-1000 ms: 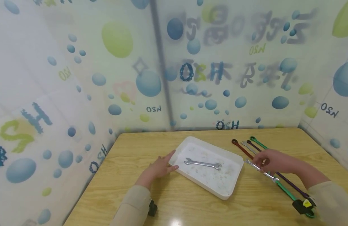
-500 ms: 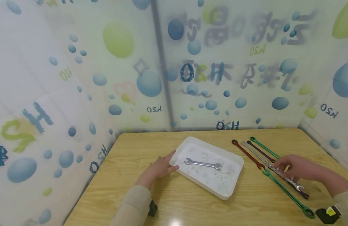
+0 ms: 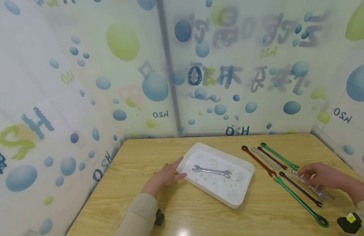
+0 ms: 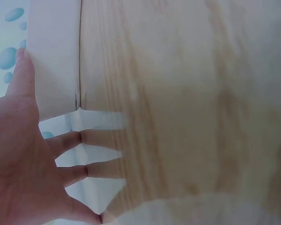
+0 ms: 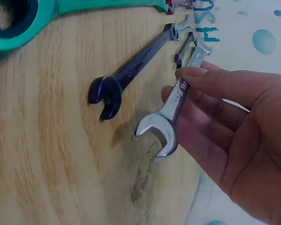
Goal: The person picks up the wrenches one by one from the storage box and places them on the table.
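My right hand (image 3: pixel 322 177) pinches a silver open-end wrench (image 5: pixel 175 98) by its middle, thumb on top, close over the table at the right. Beside it lies a dark purple wrench (image 3: pixel 301 189), and left of that a long green wrench (image 3: pixel 300 200). My left hand (image 3: pixel 165 175) rests at the near left corner of a white tray (image 3: pixel 215 193), thumb and forefinger touching its wall and the other fingers spread on the wood. Inside the tray lies another silver open-end wrench (image 3: pixel 212 171).
Farther back on the right lie a red wrench (image 3: pixel 258 160), a silver wrench (image 3: pixel 266 159), a second purple wrench (image 3: pixel 271 158) and a second green wrench (image 3: pixel 279 155). Patterned curtains or walls border the wooden table (image 3: pixel 152 147) at the back and sides.
My right hand has carried the silver wrench from near the tray's right side to the right, past the purple wrench. The left hand and the tray have stayed put.
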Available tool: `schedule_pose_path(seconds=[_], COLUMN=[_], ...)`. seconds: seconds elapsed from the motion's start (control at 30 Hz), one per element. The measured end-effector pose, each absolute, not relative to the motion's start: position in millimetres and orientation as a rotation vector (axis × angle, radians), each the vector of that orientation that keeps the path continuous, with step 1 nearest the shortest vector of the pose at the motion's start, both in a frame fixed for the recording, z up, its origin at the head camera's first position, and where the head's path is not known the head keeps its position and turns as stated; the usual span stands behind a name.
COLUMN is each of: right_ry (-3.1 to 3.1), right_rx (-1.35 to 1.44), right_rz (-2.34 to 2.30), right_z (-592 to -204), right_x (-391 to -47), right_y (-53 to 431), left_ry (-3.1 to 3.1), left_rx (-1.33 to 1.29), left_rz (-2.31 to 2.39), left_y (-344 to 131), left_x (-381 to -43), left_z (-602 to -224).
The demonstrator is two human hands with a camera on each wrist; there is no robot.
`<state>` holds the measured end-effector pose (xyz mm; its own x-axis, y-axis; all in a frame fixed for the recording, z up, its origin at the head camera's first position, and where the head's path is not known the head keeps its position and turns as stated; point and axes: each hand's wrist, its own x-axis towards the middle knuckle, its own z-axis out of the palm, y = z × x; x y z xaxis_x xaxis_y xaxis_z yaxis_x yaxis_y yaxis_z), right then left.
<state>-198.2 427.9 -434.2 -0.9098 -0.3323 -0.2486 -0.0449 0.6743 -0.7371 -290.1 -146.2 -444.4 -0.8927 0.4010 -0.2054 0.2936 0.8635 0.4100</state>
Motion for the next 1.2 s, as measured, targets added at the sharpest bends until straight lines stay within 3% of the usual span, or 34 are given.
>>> schedule_pose_path(seconds=[1.2], right_ry=[2.714], right_rx=[-0.220], right_rz=[-0.960], right_z=[-446.8], right_x=[-203.5], right_y=[425.4], left_ry=[2.782], left_rx=[0.503], left_rz=[0.526], left_y=[-145.0], left_x=[-286.5], left_z=[-441.9])
